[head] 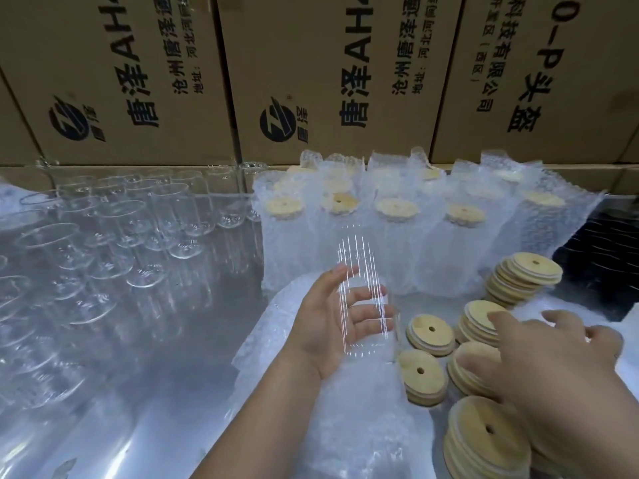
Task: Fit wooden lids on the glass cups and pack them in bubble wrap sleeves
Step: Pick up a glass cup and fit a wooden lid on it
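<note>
While your left hand point(328, 326) holds the tall clear glass cup point(363, 281) in a loose curled grip, long axis roughly upright though blurred, the round pale wooden lids point(430, 335) with centre holes lie just right of it. Your right hand point(553, 368), grip wide and empty, is over them, so it is nearer.

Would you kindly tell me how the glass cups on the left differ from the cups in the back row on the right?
The bare glass cups are open-mouthed, with no lids; the wrapped cups each carry a wooden lid. The bare glass cups are uncovered; the wrapped cups sit inside bubble wrap sleeves. Both groups stand in rows before the cardboard boxes.
</note>
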